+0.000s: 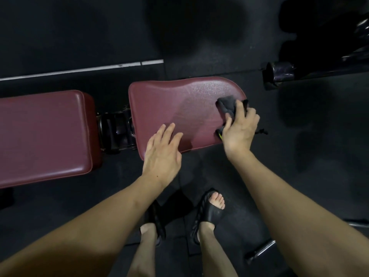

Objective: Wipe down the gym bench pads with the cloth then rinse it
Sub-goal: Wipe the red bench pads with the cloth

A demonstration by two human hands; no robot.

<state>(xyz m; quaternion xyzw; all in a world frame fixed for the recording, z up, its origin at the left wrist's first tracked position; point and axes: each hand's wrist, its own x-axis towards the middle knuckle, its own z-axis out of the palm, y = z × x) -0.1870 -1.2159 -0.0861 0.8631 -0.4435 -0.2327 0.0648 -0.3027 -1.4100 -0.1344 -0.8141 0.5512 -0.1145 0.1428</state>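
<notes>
Two maroon bench pads lie side by side: a smaller seat pad (179, 108) in the middle and a longer back pad (44, 134) at the left. My right hand (239, 130) grips a dark grey cloth (226, 105) and holds it against the seat pad's right end. My left hand (162, 150) rests flat with straight fingers on the seat pad's near edge. A damp sheen shows across the middle of the seat pad.
A black metal hinge bracket (117, 130) joins the two pads. Dark rubber flooring (199, 37) surrounds the bench, with a white line (83, 69) at the back left. A black machine frame (279, 73) stands at the right. My sandalled feet (207, 212) stand below the seat.
</notes>
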